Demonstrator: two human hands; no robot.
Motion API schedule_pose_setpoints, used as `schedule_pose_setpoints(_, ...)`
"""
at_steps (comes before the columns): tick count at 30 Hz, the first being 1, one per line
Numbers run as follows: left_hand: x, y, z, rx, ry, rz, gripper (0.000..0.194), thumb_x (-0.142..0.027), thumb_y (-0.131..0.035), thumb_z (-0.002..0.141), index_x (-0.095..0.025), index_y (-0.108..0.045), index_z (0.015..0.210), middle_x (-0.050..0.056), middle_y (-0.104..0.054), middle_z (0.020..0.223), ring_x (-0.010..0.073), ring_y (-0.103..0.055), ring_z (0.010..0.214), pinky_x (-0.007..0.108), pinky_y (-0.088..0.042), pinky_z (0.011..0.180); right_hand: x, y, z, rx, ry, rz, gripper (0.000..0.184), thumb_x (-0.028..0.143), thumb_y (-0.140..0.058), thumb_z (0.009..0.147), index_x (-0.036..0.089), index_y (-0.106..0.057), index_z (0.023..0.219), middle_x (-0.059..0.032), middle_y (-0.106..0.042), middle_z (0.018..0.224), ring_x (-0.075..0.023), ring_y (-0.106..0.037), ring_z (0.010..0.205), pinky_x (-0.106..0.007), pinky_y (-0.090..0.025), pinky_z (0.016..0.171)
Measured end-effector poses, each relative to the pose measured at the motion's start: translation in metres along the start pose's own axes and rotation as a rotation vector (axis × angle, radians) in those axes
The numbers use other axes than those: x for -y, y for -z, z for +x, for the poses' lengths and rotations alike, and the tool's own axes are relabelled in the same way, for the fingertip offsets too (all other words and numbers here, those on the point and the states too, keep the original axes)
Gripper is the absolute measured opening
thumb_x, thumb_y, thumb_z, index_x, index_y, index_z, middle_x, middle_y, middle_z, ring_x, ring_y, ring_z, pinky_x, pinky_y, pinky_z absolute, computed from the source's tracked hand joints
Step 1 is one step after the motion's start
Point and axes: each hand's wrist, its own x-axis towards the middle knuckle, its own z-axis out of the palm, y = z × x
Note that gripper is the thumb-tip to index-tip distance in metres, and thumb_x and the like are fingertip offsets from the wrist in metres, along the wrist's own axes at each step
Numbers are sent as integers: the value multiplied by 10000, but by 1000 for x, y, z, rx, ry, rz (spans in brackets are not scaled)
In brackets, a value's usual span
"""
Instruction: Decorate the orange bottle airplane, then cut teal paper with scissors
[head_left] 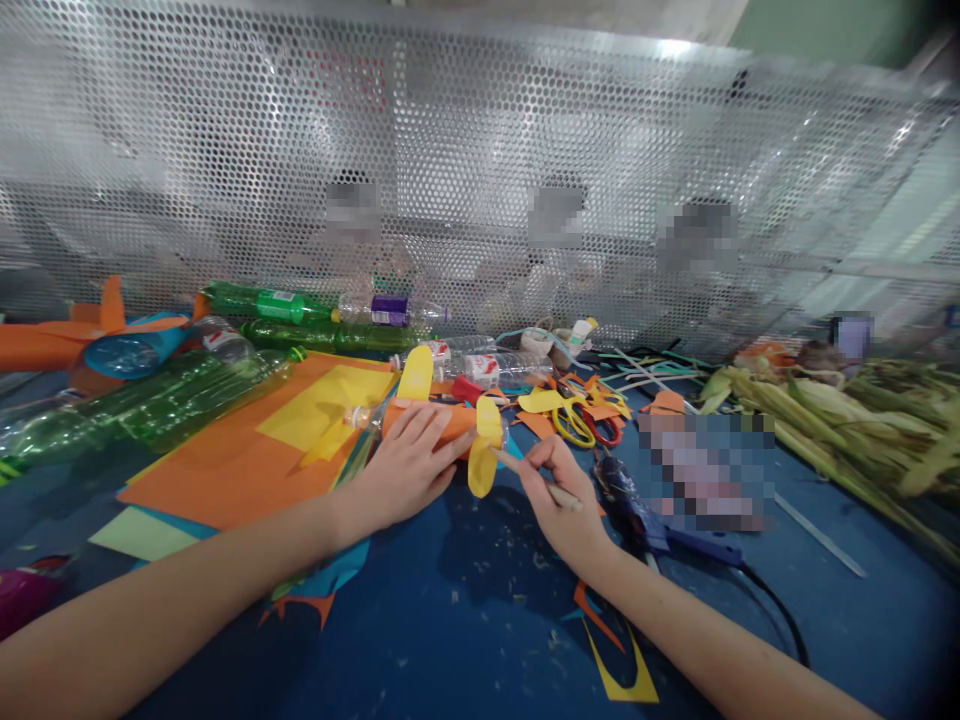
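Note:
A plastic bottle (pixel 452 424) wrapped in orange paper lies on its side in the middle, with yellow paper wing shapes on it. My left hand (pixel 411 462) is closed over the wrap, fingers across its top. At the bottle's right end sits a yellow paper strip with rounded ends (pixel 481 470). A slim pale pen (pixel 564 497) is pinched in my right hand (pixel 564 500), its tip at that yellow strip. Whether the tip touches the paper, I cannot tell.
Green bottles (pixel 187 400) and orange paper sheets (pixel 225 470) lie left. Scissors (pixel 574 424) and paper scraps sit behind my right hand. A blue glue gun (pixel 694 540) with a black cord lies right, before corn husks (pixel 840 430). A perforated metal panel (pixel 465 130) stands behind.

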Motion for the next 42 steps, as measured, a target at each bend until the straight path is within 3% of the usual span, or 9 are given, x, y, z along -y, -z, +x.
schedule_pose_setpoints(34,0,2,1,8,2,-16,413,-302,-439,903,-254,-439,1314,121,-429,1304,304,-367,1238,486,-297,1043,1,-2,0,40,31,-73,147,172,-502,835,224,-395,749,34,-437,690,-107,-462,612,-213,-399,579)
schedule_pose_setpoints(42,1,1,1,7,-5,-19,427,-300,-455,897,-252,-430,1321,128,-425,1309,311,-362,1245,492,-294,1043,-1,-2,0,-8,23,-88,172,147,-497,822,225,-378,727,45,-415,671,-110,-459,613,-218,-383,576)
